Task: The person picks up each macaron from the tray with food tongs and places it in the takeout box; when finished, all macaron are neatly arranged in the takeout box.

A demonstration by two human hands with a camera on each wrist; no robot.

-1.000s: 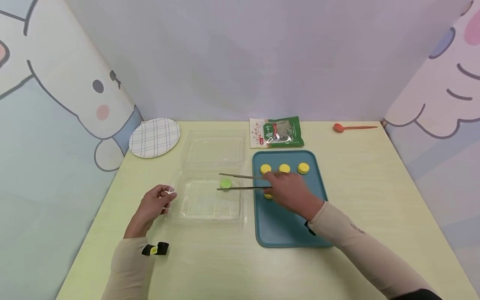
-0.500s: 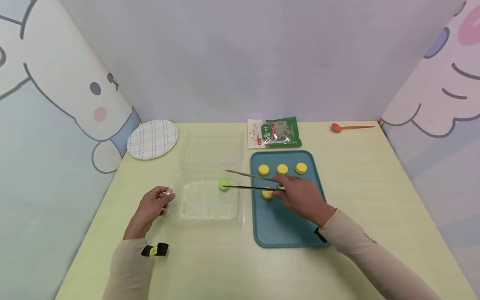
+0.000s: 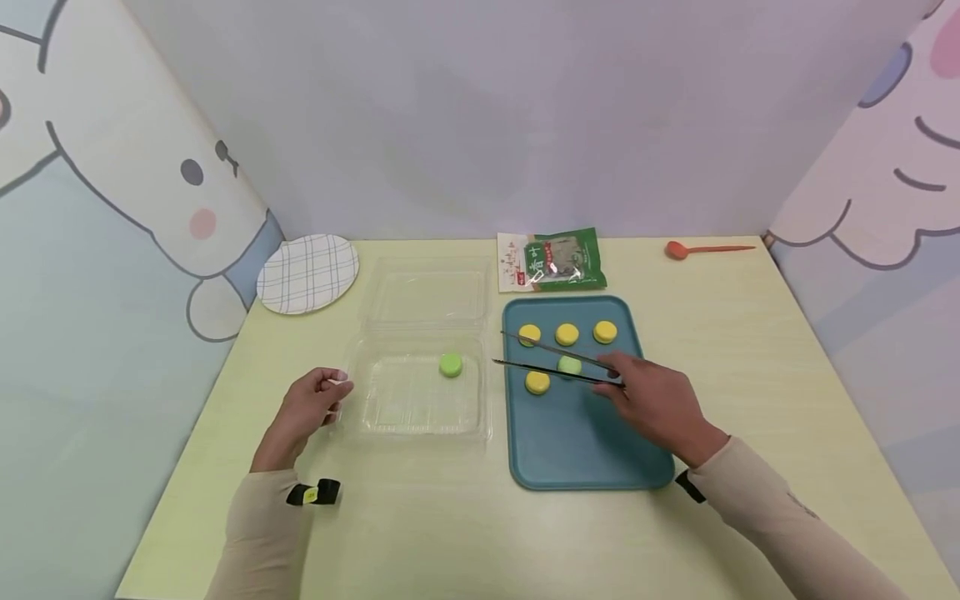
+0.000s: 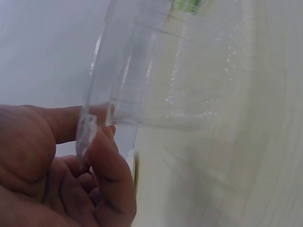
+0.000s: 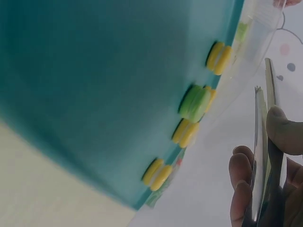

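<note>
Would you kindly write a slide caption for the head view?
Right hand holding tongs over a tray of macarons, left hand pinching the rim of a clear container.

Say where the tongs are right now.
In the head view, the tongs are right of centre, held in the right hand above the blue tray, tips pointing left toward the clear container.

A pale, faintly grained table [image 3: 420, 525] carries everything. Just right of the left fingers [image 3: 343, 388] lies a clear plastic container [image 3: 405, 408], its lid half [image 3: 429, 296] spread flat beyond. Farther off beyond those fingers sits a round checked mat [image 3: 307, 275]. Below the right fingers [image 3: 617, 360] lies a blue tray [image 3: 585, 454]; beyond them, leftward, a green-and-white packet [image 3: 551, 260]; beyond, rightward, a red spoon [image 3: 708, 249].
</note>
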